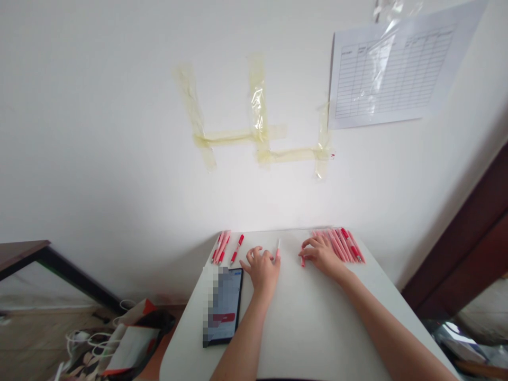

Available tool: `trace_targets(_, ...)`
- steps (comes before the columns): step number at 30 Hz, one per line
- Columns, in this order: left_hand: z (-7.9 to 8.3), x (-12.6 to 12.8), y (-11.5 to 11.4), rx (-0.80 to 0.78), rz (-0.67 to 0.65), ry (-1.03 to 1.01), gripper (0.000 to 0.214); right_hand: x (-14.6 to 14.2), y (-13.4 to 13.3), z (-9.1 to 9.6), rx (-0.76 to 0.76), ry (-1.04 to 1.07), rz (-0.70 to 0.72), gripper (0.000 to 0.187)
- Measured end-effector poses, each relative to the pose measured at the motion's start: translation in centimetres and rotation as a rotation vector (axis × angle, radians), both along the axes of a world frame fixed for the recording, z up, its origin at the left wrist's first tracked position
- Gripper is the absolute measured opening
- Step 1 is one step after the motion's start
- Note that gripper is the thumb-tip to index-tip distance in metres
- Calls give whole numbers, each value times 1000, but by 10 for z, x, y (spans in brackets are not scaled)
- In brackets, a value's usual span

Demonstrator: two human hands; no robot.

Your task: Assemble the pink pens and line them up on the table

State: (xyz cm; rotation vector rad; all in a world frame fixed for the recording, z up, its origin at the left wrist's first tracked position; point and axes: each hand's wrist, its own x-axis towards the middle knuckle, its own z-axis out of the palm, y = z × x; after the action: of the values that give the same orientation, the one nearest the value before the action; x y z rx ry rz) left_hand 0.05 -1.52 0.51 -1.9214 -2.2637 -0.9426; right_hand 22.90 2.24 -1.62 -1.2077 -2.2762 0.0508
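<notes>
My left hand (262, 267) rests on the white table (309, 323), fingers curled, with a thin pen part (278, 247) pinched at its thumb side and pointing toward the wall. My right hand (319, 254) lies to the right of it, fingers bent over a small red piece (302, 261). Just right of that hand lies a row of several red pens (343, 244). A few more red pens (225, 247) lie at the table's far left, beyond my left hand.
A phone (224, 306) lies screen up on the table's left side. The wall behind carries yellowed tape strips (257, 135) and a printed sheet (392, 71). Bags and cables (119, 344) sit on the floor at left. A dark wooden frame (468, 233) stands at right.
</notes>
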Motion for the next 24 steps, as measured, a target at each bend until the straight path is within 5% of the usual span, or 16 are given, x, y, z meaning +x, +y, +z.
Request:
trace_targets(13, -4, 12, -7, -46, -291, -79, 1, -8, -4, 9, 93, -14, 21, 20)
trace_targets(24, -8, 20, -8, -91, -289, -122, 5, -17, -12, 14, 203, -100, -3, 22)
